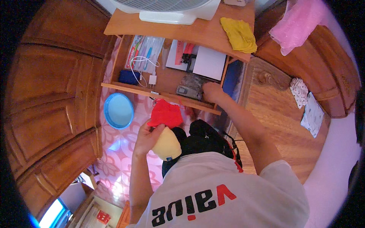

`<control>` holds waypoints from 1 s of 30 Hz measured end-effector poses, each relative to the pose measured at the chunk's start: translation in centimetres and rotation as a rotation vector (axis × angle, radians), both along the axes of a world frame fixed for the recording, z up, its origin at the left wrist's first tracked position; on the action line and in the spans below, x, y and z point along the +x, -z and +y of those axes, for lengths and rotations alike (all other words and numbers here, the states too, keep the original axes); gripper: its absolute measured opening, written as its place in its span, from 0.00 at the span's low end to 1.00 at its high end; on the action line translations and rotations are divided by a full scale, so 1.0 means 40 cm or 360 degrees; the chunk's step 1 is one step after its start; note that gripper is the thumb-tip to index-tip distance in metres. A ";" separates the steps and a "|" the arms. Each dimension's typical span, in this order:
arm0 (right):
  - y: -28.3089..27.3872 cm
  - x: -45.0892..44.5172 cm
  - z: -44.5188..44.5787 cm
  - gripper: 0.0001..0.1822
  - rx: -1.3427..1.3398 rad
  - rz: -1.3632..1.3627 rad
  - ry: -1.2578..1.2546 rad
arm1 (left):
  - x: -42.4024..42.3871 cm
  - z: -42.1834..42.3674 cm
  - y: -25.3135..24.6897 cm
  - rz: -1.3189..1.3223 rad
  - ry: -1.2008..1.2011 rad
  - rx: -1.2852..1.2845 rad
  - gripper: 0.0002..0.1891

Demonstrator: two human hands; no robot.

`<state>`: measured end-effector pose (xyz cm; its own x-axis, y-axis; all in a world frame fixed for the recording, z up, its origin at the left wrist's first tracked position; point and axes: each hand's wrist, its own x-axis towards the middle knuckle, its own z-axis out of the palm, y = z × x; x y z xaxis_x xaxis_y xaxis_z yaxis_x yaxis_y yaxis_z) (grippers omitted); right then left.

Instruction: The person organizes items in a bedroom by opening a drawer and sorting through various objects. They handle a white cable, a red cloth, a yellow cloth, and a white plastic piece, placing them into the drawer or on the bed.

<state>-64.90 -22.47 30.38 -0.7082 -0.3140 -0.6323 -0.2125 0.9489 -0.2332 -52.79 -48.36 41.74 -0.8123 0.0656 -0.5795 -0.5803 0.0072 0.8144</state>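
My left hand point(146, 138) grips a red cloth pouch point(166, 114) together with a pale yellow cloth piece point(166, 145) that has a small dark tag. Both hang in front of my body, below the drawer's front edge. My right hand point(211, 92) reaches into the right front corner of an open wooden drawer point(162, 90). Beside its fingers lies a clear plastic package with a grey item point(188, 89). The fingertips are partly hidden, so whether they hold anything is unclear.
Inside the drawer lie a Colgate toothpaste box point(134, 55), packaged toothbrushes point(148, 54), a white charger point(152, 79), a dark blue case point(129, 77) and a white box point(210, 62). A yellow cloth point(239, 34) and a fan point(168, 14) rest on top. A blue basin point(119, 111) stands on the floor.
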 end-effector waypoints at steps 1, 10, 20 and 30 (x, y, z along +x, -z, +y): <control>-0.008 -0.005 -0.005 0.12 0.0052 -0.0068 -0.0073 | 0.007 -0.002 -0.001 0.0006 -0.0047 -0.0007 0.10; -0.005 -0.046 -0.055 0.09 -0.0244 0.0673 0.0050 | 0.034 -0.015 0.029 -0.0053 -0.0236 0.0081 0.09; 0.029 0.022 -0.020 0.15 -0.0652 0.0853 0.0242 | 0.064 -0.022 0.050 -0.0005 -0.0358 0.0052 0.08; 0.061 0.030 -0.035 0.11 0.0082 0.0912 -0.0324 | 0.085 -0.017 0.054 -0.0061 -0.0397 -0.0008 0.06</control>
<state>-63.70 -23.87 27.93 -0.8693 -0.4579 -0.1864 -0.4688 0.8832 0.0167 -49.39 -49.04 39.59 -0.7806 -0.1374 -0.6097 -0.5949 -0.1359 0.7922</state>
